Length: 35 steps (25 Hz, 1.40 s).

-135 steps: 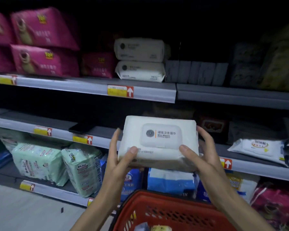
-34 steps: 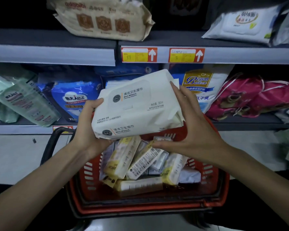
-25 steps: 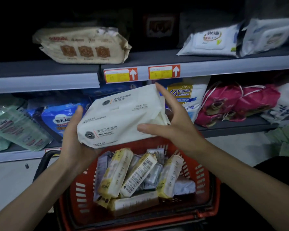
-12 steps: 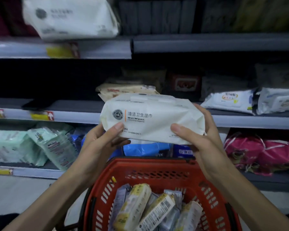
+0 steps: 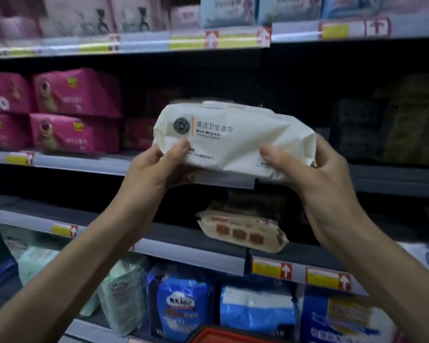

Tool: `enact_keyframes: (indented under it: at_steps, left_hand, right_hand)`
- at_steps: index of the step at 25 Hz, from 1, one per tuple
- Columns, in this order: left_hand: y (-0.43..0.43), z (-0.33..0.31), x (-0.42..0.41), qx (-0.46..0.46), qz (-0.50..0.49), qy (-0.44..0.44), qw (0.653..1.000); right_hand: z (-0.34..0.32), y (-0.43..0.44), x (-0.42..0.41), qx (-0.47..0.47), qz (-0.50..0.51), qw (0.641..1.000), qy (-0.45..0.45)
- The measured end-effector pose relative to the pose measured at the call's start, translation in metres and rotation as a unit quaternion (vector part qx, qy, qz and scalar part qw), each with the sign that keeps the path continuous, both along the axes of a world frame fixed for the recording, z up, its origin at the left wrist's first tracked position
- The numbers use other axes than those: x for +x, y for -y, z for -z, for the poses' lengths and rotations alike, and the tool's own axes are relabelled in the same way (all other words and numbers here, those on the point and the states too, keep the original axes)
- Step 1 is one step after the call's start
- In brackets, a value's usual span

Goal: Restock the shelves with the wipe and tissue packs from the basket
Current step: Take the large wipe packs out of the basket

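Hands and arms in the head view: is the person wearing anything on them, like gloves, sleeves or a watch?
Nothing shows. The left hand and right hand are bare: no gloves, no rings on the visible fingers, no watch or wristband. Both arms are uncovered to the picture's edge; no sleeve appears.

The wipe pack (image 5: 233, 139) sits between the left hand (image 5: 156, 174) and right hand (image 5: 315, 179), before the middle shelf (image 5: 84, 164). Stacked packs (image 5: 72, 112) lie left on it, a flat pack (image 5: 240, 231) on the lower shelf (image 5: 183, 248).
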State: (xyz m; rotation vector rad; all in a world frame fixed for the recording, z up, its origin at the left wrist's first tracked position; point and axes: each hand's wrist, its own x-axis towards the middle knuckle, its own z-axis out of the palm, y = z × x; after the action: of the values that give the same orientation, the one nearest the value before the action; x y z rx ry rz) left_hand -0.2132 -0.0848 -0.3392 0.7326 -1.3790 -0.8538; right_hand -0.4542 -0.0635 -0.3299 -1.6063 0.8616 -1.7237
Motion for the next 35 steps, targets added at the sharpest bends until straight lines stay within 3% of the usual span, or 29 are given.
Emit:
enact_keyframes:
  at_steps: [6,11,17,21,24,29,35]
  left_hand:
    - [0.078,-0.066,0.037,-0.007,-0.113,0.033,0.993]
    - [0.142,-0.053,0.053,0.122,-0.223,0.069,0.965]
    - [0.119,-0.054,0.045,0.082,-0.293,0.074,0.950]
    - [0.087,-0.045,0.044,-0.013,-0.349,0.132,0.928]
    - [0.062,-0.036,0.036,-0.085,-0.311,0.214,0.922]
    - [0.018,-0.027,0.008,-0.084,-0.184,0.323,0.924]
    - [-0.028,0.004,-0.020,-0.044,-0.045,0.462,0.885]
  right_hand:
    - [-0.057,0.083,0.054,-0.043,0.054,0.998,0.011]
    - [-0.041,0.142,0.065,0.063,0.168,0.978,-0.108]
    - [-0.038,0.122,0.047,0.050,0.143,0.973,-0.173]
    - [-0.042,0.099,0.041,0.053,0.150,0.964,-0.214]
    - [-0.044,0.076,0.032,0.045,0.158,0.956,-0.244]
    - [-0.042,0.026,0.010,0.020,0.152,0.932,-0.327]
    - [-0.008,-0.020,-0.031,0.074,0.127,0.855,-0.497]
